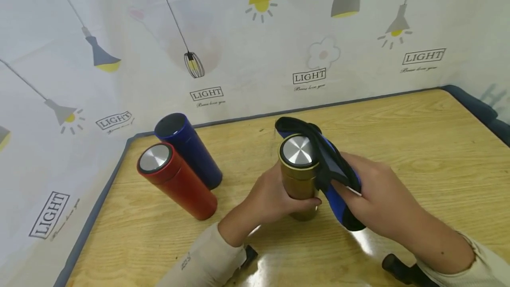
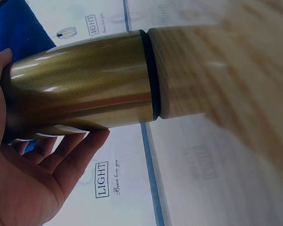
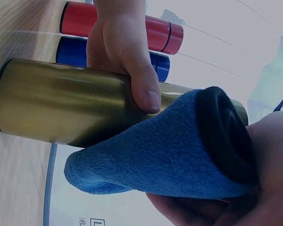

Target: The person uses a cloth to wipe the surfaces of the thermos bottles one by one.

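A gold thermos flask (image 1: 299,176) with a brushed-metal lid top stands upright on the table. My left hand (image 1: 268,191) grips its body from the left, with the thumb across the near side. In my right hand (image 1: 378,194) is a folded, fleecy blue cloth (image 3: 146,146) with black trim. The cloth lies against the right side of the flask, and part of it reaches behind the lid in the head view. In the right wrist view, the left thumb is on the gold wall just beside the cloth. The right fingertips are partly hidden by the cloth.
A red thermos flask (image 1: 181,185) and a blue one (image 1: 193,152) stand close together to the left. The wooden table (image 1: 430,158) ends at a dark edging against a white curtain (image 1: 247,56) printed with lamps. Dark wrist-worn pieces (image 1: 394,267) sit by the sleeves.
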Action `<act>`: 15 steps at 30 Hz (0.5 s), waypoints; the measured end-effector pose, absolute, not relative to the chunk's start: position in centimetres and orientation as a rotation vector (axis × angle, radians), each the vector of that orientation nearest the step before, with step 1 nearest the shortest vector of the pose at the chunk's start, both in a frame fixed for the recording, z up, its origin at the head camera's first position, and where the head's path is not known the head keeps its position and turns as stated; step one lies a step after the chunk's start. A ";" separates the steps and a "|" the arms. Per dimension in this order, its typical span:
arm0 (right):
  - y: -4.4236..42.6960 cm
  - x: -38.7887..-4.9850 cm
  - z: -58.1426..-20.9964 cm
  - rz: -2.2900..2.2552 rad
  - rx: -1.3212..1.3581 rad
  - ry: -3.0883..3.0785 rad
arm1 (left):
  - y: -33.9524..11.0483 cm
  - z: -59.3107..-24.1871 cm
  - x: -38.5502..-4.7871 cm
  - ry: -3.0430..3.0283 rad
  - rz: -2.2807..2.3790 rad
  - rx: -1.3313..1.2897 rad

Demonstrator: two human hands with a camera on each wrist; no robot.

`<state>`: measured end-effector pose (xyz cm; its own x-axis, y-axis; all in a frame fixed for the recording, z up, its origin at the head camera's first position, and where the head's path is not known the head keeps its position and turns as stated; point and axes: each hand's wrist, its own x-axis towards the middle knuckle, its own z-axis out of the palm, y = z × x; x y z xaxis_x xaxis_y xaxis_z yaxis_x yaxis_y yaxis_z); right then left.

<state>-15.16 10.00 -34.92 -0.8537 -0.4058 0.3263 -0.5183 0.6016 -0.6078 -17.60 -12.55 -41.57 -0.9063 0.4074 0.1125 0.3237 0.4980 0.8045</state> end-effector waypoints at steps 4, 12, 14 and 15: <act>10.0 -15.2 -34.9 1.085 0.774 -2.668 | -12.5 -41.6 -17.6 2.640 1.389 0.648; 10.0 -15.1 -34.9 1.089 0.761 -2.671 | -12.5 -41.6 -17.6 2.658 1.370 0.643; 10.0 -15.1 -34.9 1.087 0.759 -2.670 | -12.4 -41.6 -17.6 2.660 1.369 0.651; 10.0 -15.1 -34.9 1.083 0.760 -2.667 | -12.4 -41.6 -17.6 2.659 1.370 0.652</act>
